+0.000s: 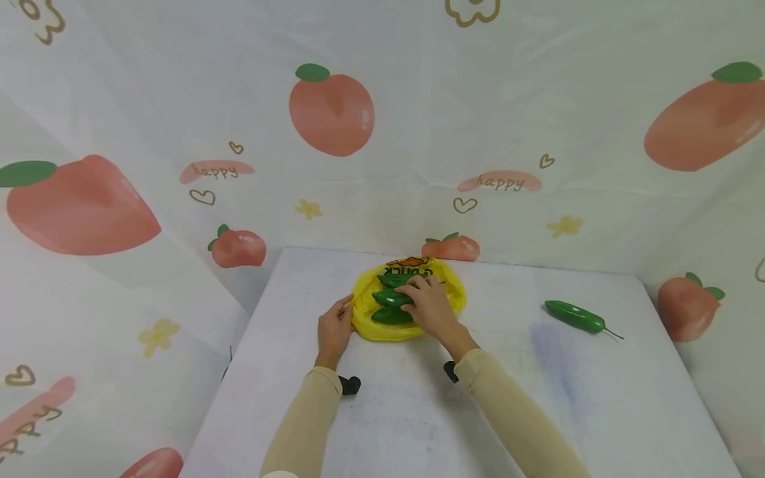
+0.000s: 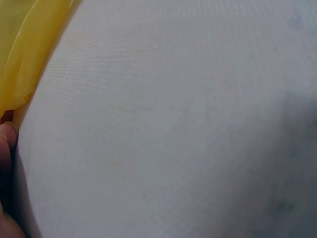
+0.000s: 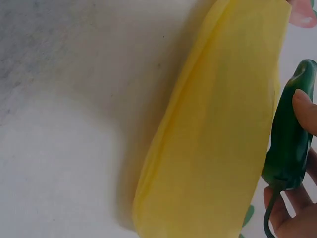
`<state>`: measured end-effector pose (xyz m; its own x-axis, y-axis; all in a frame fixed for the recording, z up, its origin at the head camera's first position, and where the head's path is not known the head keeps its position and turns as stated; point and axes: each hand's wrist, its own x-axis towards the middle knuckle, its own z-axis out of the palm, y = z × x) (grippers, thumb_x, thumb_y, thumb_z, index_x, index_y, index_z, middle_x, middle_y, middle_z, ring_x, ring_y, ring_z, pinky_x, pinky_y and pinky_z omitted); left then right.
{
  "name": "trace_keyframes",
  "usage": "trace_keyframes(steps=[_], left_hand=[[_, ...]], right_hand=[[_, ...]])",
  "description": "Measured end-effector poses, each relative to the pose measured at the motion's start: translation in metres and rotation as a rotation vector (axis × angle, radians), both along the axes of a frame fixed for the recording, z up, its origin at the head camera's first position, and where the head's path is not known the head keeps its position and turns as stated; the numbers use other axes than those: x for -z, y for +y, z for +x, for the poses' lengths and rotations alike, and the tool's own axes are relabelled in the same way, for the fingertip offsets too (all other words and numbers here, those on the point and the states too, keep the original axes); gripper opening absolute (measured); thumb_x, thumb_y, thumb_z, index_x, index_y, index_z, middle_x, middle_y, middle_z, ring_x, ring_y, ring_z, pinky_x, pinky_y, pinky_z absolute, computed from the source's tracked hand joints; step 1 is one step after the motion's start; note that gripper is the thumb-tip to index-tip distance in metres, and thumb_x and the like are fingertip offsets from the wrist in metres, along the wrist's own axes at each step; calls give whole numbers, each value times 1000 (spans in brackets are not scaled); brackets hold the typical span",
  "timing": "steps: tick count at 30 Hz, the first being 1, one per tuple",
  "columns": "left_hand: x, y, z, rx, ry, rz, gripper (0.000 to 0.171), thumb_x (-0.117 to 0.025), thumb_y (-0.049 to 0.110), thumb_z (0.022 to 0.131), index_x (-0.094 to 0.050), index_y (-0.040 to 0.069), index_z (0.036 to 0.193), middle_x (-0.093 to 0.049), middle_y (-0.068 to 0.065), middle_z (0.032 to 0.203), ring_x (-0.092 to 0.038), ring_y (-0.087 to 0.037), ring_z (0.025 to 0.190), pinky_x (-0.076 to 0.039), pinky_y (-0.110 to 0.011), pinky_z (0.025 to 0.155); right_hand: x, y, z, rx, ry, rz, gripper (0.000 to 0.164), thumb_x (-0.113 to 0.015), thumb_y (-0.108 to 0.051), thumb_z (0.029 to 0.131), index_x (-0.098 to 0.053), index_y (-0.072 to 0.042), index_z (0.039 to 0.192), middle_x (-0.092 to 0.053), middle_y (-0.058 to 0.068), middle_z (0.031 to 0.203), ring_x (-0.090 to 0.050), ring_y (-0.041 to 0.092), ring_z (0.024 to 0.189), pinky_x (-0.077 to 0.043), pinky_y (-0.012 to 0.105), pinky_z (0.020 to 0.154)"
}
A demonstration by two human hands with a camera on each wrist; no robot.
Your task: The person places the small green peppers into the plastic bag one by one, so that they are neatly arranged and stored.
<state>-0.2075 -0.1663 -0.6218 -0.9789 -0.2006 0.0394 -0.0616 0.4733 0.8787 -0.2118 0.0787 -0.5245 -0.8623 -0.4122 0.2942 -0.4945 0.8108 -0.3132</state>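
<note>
A yellow plastic bag (image 1: 370, 330) with dark print lies on the table, its mouth spread wide. Three green chili peppers show at the bag: an upper one (image 1: 390, 281), a middle one (image 1: 387, 297) and a lower one (image 1: 391, 316). My right hand (image 1: 431, 309) grips the middle pepper between thumb and fingers; in the right wrist view this pepper (image 3: 290, 134) has its thin stem pointing down, beside the bag's yellow side. At the bag's left rim, my left hand (image 1: 335, 332) pinches the plastic; its fingertips (image 2: 7, 131) show only partly in the left wrist view.
Another green pepper (image 1: 575, 317) with a thin stem lies apart on the right of the white table (image 1: 508, 411). Behind and beside the table hangs a pale sheet (image 1: 394, 199) printed with fruit. Small black pieces (image 1: 350, 385) show at both wrists.
</note>
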Motion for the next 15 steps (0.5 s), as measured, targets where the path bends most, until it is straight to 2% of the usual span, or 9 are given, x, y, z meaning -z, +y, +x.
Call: trace_keyframes(steps=[5,11,15], left_hand=[[1,0,0,-3,5,-7,33,-62,25,103,-67,27,135,-78,-6,106,-63,-10,64,-55,-21,57],[3,1,-1,-9,36,-2,31,-62,24,103,-69,25,133,-78,-8,105,-64,-9,63,-54,-20,55],[2,1,-1,-13,27,1,31,-62,25,103,-69,26,133,-78,-6,103,-64,-9,64,-53,-20,56]], right_hand=[[4,-6,-3,13,2,-10,35,-82,-22,86,-74,-16,120,-66,9,119,-53,33,99,-50,47,86],[11,-11,-6,40,-49,-5,35,-80,-21,88,-74,-17,121,-65,9,121,-54,32,101,-50,47,89],[14,-12,-7,44,-63,-14,34,-80,-20,88,-74,-17,121,-65,10,122,-53,32,101,-49,47,90]])
